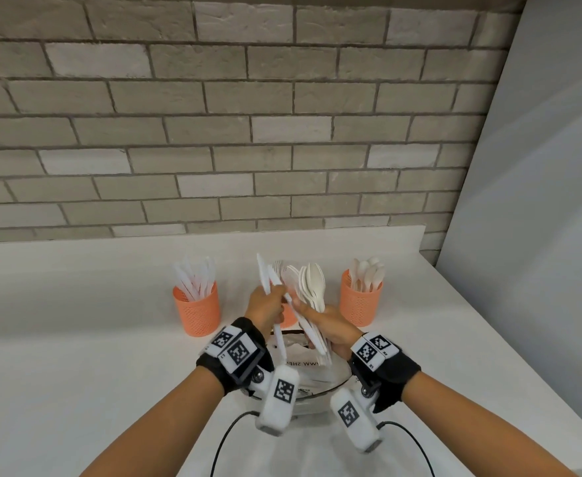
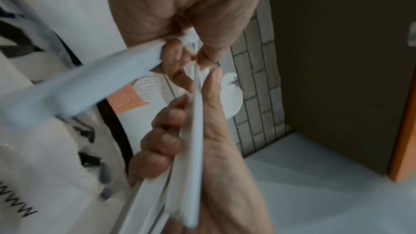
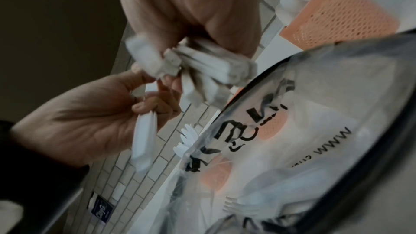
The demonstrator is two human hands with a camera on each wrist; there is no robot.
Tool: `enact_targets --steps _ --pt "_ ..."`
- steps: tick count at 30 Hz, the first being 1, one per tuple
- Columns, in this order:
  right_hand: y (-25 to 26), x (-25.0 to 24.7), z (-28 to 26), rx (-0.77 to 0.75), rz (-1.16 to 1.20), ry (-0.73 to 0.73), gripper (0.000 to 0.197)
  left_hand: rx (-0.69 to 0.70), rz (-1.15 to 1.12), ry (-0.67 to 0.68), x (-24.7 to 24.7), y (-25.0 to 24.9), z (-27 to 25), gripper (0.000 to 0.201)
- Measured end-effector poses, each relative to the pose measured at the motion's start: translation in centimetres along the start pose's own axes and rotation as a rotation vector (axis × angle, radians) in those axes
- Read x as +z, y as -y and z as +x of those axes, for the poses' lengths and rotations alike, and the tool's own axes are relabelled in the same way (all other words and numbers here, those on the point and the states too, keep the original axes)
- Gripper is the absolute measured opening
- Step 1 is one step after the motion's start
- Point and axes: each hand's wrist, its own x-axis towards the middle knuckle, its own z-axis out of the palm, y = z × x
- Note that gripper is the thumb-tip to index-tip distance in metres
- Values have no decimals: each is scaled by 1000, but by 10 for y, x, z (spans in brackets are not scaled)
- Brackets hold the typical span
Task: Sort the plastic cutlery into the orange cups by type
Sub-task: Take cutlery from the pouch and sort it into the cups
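Both hands are raised together over the counter in front of the middle orange cup, which they mostly hide; forks stand in it. My left hand pinches a couple of white plastic knives, blades pointing up. My right hand grips a fanned bundle of white cutlery, mainly spoons, by the handles. The left orange cup holds knives. The right orange cup holds spoons.
A clear bowl with a printed plastic bag and some forks in it sits just below my hands. A brick wall rises behind the cups, and a grey panel closes the right side. Two black cables trail near the counter's front edge.
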Motion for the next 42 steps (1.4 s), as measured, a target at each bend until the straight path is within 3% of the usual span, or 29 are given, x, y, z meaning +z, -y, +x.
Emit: enact_targets --steps 4,10,13,18,22,28,32,37,42 --pt "2 -3 7 71 104 10 26 -31 -124 -95 -23 -11 18 29" --pt "11 -9 20 111 210 53 12 -55 -103 -37 -76 -21 40 16" --pt "15 -11 25 125 193 73 15 49 -173 -136 -107 -28 57 22" --pt "14 -13 40 166 236 91 15 316 20 -388 -141 -52 87 25" --pt "11 -15 47 169 239 91 8 377 24 -458 -144 -59 107 27" --pt "10 -20 52 139 197 80 30 278 72 -457 -145 -39 130 47" --pt "10 -20 52 152 176 69 16 241 237 -386 -149 -8 137 37" --pt "12 -18 52 176 203 73 5 351 481 -382 -151 10 140 16" --pt "13 -16 53 178 252 121 8 448 696 -406 -156 14 141 30"
